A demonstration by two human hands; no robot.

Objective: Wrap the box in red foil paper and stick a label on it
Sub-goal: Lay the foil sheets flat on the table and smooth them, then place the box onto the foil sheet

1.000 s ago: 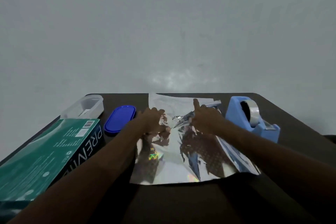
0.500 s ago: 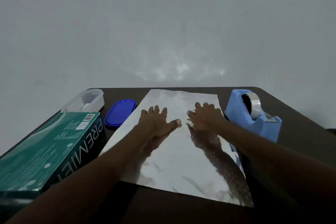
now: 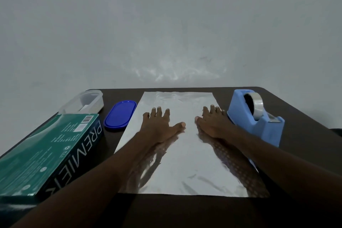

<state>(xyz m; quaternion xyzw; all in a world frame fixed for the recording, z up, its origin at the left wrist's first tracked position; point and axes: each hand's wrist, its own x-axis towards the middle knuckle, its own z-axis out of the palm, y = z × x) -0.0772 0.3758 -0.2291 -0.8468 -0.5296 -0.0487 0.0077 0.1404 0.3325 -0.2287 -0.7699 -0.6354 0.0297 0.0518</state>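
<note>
Both hands lie flat, fingers straight and spread, gripping nothing: the left hand (image 3: 159, 126) and right hand (image 3: 214, 124) press the foil sheet (image 3: 185, 163) smooth at the surface's middle, likely readying it for the box (image 3: 46, 152) waiting along the left edge.

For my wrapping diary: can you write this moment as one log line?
step: flattening foil sheet | left hand: flat on foil | right hand: flat on foil | box: unwrapped, beside sheet
</note>
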